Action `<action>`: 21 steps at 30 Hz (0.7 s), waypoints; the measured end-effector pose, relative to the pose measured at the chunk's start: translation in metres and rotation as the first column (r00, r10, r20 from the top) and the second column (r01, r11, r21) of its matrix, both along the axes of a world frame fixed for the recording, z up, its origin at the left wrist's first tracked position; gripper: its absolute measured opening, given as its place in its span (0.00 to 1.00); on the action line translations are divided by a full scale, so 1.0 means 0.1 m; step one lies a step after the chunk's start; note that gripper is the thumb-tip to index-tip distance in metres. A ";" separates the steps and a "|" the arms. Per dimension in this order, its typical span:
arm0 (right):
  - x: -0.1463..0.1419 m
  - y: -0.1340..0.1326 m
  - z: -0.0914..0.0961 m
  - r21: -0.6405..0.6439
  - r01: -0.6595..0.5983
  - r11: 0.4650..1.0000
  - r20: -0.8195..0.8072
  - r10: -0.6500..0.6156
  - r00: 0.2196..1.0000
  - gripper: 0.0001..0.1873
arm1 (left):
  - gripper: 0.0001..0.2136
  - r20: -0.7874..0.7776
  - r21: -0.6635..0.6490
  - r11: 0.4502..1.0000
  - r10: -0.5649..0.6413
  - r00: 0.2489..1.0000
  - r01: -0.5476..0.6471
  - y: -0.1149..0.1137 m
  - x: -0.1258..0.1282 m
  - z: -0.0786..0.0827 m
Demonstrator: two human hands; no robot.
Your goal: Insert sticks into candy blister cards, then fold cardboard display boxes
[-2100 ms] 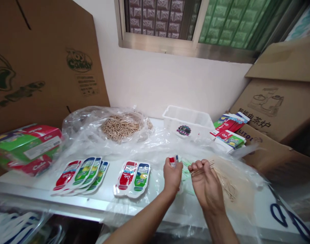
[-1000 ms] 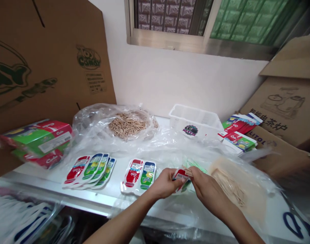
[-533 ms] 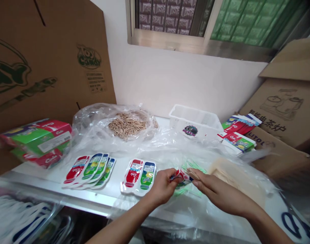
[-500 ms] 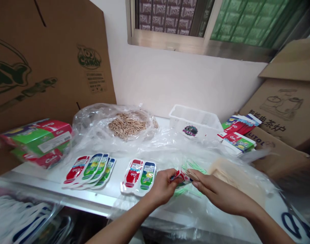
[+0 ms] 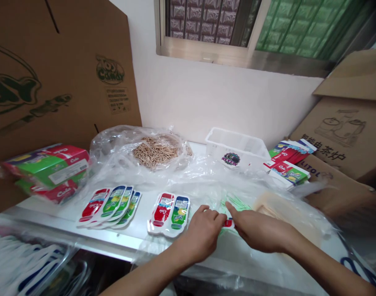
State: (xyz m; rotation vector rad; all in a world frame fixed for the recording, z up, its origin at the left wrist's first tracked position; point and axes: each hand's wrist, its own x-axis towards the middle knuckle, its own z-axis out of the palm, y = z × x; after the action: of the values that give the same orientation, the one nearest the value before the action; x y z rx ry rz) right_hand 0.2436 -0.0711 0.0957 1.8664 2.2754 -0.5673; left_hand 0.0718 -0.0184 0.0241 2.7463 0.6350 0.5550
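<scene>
A small red and white printed packet point(image 5: 228, 223) shows between my two hands, mostly covered by them. My left hand point(image 5: 206, 235) is closed on its left side with the fingers curled. My right hand point(image 5: 262, 230) grips the other side, its foremost finger reaching across the top. Thin green sticks point(image 5: 237, 201) lie in clear plastic just behind the hands. Left of my left hand rests a twin bottle-shaped pack point(image 5: 168, 213) with red Cola and green Sprite prints. Several similar packs point(image 5: 114, 205) overlap further left.
Brown sticks point(image 5: 155, 152) fill a clear bag at the back. A white bin point(image 5: 237, 148) stands by the wall, with printed cartons point(image 5: 288, 168) to its right. Wrapped boxes point(image 5: 55, 168) sit at left. Large cardboard boxes point(image 5: 83, 61) flank the table.
Both hands have turned over the small packet, and less of it shows now. My left hand has shifted slightly right and down, its back now facing me more.
</scene>
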 end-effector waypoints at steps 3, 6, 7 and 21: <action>-0.07 0.04 0.04 0.049 -0.009 0.999 -0.038 0.011 0.999 0.40 | 0.08 -0.078 -0.114 0.993 0.034 0.996 -0.043 -0.10 0.04 0.08; -0.08 0.09 0.10 0.118 0.064 0.991 -0.237 -0.034 0.971 0.37 | 0.12 0.025 -0.400 0.907 0.155 0.988 -0.132 -0.11 0.02 0.07; -0.07 0.10 0.09 0.135 0.120 0.984 -0.332 -0.070 0.941 0.34 | 0.12 0.095 -0.518 0.847 0.193 0.976 -0.117 -0.10 0.01 0.05; -0.15 0.13 -0.33 -0.054 0.421 0.905 -0.822 -0.280 0.497 0.16 | 0.19 0.436 -0.897 0.144 0.449 0.780 0.419 -0.06 0.00 -0.19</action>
State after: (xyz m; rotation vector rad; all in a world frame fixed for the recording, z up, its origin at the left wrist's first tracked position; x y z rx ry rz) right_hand 0.2289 -0.0583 0.0632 2.5558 2.4105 -1.6981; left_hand 0.0715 -0.0245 0.0055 1.0593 0.5188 0.6534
